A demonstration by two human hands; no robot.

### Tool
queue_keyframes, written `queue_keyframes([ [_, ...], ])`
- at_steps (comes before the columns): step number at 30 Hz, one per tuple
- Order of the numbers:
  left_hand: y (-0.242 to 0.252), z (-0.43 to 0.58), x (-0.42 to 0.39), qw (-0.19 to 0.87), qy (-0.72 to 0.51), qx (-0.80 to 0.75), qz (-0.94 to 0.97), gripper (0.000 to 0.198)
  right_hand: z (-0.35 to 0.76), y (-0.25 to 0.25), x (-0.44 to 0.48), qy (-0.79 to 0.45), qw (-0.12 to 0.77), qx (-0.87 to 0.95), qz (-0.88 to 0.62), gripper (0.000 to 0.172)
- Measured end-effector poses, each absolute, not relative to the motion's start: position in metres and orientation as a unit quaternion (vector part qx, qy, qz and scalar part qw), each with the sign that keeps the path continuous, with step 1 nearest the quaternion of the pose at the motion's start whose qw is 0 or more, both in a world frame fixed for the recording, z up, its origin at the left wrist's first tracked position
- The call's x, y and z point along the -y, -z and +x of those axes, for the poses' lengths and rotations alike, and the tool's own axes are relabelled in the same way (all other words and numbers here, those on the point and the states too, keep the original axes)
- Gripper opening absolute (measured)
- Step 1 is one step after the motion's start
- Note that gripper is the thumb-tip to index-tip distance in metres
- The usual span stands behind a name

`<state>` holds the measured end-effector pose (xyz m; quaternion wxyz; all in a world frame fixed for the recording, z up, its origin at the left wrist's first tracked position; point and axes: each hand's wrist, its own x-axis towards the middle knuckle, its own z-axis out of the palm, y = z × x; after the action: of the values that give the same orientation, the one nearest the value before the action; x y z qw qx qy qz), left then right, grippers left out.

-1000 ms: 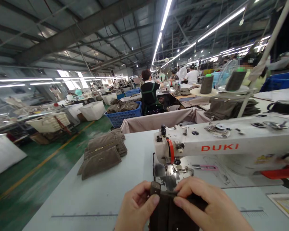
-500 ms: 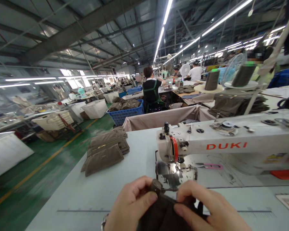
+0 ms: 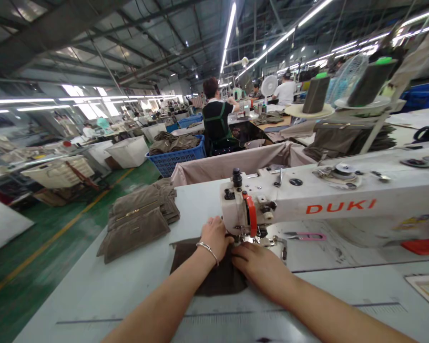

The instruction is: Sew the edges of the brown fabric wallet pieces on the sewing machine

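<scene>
A dark brown fabric piece (image 3: 219, 278) lies flat on the table in front of the white sewing machine (image 3: 343, 190). My left hand (image 3: 215, 237), with a bracelet at the wrist, grips the fabric's far part just left of the needle area, fingers bent. Right beside the presser foot, my right hand (image 3: 252, 264) has its fingers curled and pressed together on the fabric's right edge. The fingertips of both hands are partly hidden near the needle.
Stacked brown fabric pieces (image 3: 137, 219) lie on the table's left side. Pink-handled snips (image 3: 309, 236) rest under the machine arm. Behind the table are a pink cloth-lined bin (image 3: 236, 166), a blue basket (image 3: 177, 159) and a seated person. Thread cones (image 3: 316, 95) stand at right.
Both hands have moved forward with the fabric, from the near table edge to the needle area. The fabric now lies flat on the table. The view has shifted slightly.
</scene>
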<state>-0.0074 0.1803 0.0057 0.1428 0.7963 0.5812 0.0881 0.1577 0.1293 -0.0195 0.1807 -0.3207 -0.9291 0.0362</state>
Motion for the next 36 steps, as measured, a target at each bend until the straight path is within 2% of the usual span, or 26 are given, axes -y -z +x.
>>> queue_keyframes([
  [3,-0.003,0.001,-0.19,0.109,-0.107,-0.578,0.802,0.029,0.165,0.016,-0.141,-0.015,0.171,0.929,-0.328,0.02],
  [9,0.003,0.002,-0.159,0.115,-0.134,-0.525,0.832,0.015,0.19,0.022,-0.132,-0.022,0.175,0.937,-0.303,0.021],
  [14,-0.005,0.001,-0.13,0.13,-0.153,-0.475,0.857,0.031,0.195,0.031,-0.128,-0.043,0.204,0.932,-0.298,0.024],
  [22,0.001,-0.002,-0.123,0.109,-0.193,-0.445,0.868,0.039,0.195,0.027,-0.127,-0.068,0.215,0.934,-0.278,0.027],
  [27,0.0,0.001,-0.118,0.113,-0.196,-0.452,0.863,0.037,0.2,0.027,-0.128,-0.087,0.253,0.925,-0.27,0.025],
  [36,0.0,0.0,-0.124,0.124,-0.204,-0.456,0.857,0.031,0.198,0.026,-0.129,-0.095,0.239,0.923,-0.287,0.024],
])
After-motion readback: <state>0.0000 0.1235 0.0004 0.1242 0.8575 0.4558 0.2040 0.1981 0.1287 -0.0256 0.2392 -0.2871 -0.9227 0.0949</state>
